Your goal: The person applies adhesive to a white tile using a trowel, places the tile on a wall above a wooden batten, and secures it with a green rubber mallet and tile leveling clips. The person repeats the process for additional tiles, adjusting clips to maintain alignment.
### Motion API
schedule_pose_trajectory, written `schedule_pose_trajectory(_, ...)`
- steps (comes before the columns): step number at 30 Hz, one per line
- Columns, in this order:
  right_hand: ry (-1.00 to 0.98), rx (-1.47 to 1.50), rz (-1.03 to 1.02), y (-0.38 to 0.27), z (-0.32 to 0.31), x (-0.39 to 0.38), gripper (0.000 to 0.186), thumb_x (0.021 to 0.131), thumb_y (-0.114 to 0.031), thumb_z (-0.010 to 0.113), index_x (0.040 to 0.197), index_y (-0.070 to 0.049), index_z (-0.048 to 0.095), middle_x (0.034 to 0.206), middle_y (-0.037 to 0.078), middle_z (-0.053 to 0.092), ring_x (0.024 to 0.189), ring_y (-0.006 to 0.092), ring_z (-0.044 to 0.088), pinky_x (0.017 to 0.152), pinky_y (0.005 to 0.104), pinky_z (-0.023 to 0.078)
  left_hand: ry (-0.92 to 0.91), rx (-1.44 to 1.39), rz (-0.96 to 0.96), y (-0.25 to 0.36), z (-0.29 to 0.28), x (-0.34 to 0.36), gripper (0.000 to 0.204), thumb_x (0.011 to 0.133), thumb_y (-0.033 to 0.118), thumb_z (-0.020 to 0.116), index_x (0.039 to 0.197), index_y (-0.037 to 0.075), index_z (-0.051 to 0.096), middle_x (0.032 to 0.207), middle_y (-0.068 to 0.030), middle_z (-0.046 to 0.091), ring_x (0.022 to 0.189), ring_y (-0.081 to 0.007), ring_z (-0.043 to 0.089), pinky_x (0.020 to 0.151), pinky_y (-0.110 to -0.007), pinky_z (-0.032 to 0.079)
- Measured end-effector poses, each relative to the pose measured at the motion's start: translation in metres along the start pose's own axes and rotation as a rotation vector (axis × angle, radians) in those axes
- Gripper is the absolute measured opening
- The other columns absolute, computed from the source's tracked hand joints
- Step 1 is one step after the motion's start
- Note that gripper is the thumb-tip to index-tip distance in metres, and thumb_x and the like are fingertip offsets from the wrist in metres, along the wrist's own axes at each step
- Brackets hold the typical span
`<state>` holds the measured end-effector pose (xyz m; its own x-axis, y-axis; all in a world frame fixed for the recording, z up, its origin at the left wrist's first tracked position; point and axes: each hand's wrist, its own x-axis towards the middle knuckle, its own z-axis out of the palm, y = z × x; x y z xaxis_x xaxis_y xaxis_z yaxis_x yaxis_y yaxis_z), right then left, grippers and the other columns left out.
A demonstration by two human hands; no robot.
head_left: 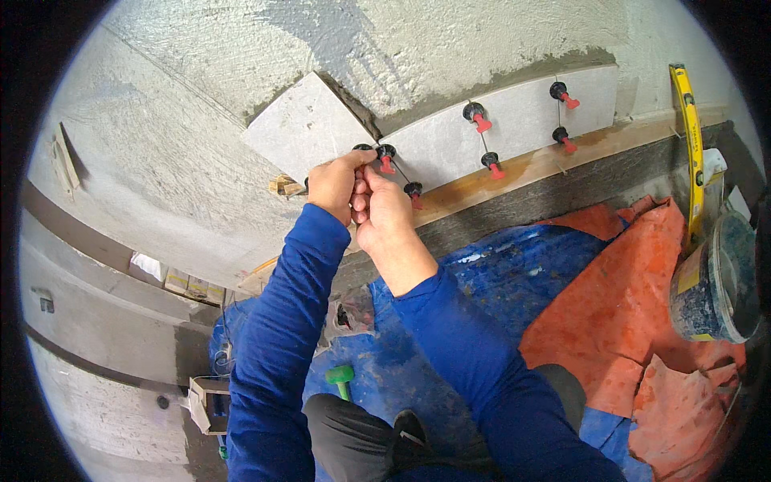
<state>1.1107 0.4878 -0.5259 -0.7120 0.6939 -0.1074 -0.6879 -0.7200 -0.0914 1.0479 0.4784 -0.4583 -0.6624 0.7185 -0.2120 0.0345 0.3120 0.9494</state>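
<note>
My left hand [333,186] is closed, its thumb and forefinger at a black round cap that is mostly hidden behind them. Against it, my right hand [385,210] has its fingers curled in; whatever they hold is hidden. Both hands are at the lower corner of a pale grey tile [301,120] on the left, where it meets a row of tiles [434,143]. Just beyond the fingertips, a tile levelling clip with a black cap and red handle [387,163] sits on the joint. Another clip [414,193] is below it, right of my right hand.
More levelling clips [479,120] straddle the joints rightward. A wooden batten [514,171] runs under the tiles. A yellow spirit level [691,149] leans near a bucket [707,297]. Orange sheeting [598,313] and a blue tarp [474,281] cover the floor; a green-headed mallet [340,375] lies near my legs.
</note>
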Motion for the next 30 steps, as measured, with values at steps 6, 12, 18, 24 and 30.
schedule_pose_trajectory(6, 0.015, -0.037, -0.012, 0.003, -0.001, 0.003, 0.029, 0.108, -0.029, 0.057, 0.08, -0.019, 0.058, 0.065, -0.009, 0.049, 0.051, 0.006, 0.041, 0.045, 0.0247, 0.028, 0.148, 0.117, 0.155, 0.0, 0.006, -0.006, 0.028, 0.083, 0.017, 0.077, 0.063, 0.002, 0.065, 0.051, -0.0072, 0.057, 0.035, -0.0172, 0.048, 0.034, -0.036, 0.034)
schedule_pose_trajectory(12, 0.041, -0.02, 0.013, 0.001, 0.0, 0.007, 0.026, 0.107, -0.029, 0.058, 0.083, -0.02, 0.06, 0.065, -0.009, 0.05, 0.052, 0.0055, 0.041, 0.045, 0.0241, 0.029, 0.209, 0.241, 0.263, -0.003, 0.007, 0.001, 0.026, 0.085, 0.018, 0.078, 0.071, -0.001, 0.067, 0.054, -0.0058, 0.057, 0.035, -0.0146, 0.043, 0.036, -0.035, 0.03)
schedule_pose_trajectory(18, 0.12, -0.214, -0.116, 0.004, -0.002, -0.014, 0.026, 0.105, -0.029, 0.059, 0.087, -0.011, 0.063, 0.068, -0.003, 0.057, 0.051, 0.0078, 0.046, 0.044, 0.0242, 0.031, 0.092, -0.045, 0.256, -0.037, -0.011, -0.022, 0.049, 0.103, 0.047, 0.063, 0.095, -0.001, 0.072, 0.07, -0.0045, 0.064, 0.049, -0.0121, 0.054, 0.041, -0.029, 0.037)
schedule_pose_trajectory(24, 0.149, -0.622, -0.514, 0.021, -0.012, -0.034, 0.027, 0.103, -0.019, 0.061, 0.082, -0.003, 0.06, 0.064, 0.001, 0.057, 0.055, 0.0084, 0.051, 0.049, 0.0269, 0.039, 0.247, -0.446, 0.423, -0.107, 0.0, -0.03, 0.043, 0.108, 0.037, 0.057, 0.089, 0.0, 0.07, 0.074, -0.0038, 0.066, 0.063, -0.0104, 0.057, 0.056, -0.028, 0.045)
schedule_pose_trajectory(30, 0.05, -1.163, -1.119, -0.027, 0.011, -0.037, 0.033, 0.103, -0.023, 0.063, 0.079, 0.0, 0.061, 0.065, 0.003, 0.061, 0.06, 0.0101, 0.057, 0.055, 0.0304, 0.044, 0.422, -0.408, 0.537, -0.131, -0.008, -0.028, 0.042, 0.107, 0.033, 0.06, 0.077, 0.003, 0.064, 0.069, -0.0025, 0.062, 0.064, -0.0088, 0.055, 0.06, -0.028, 0.044)
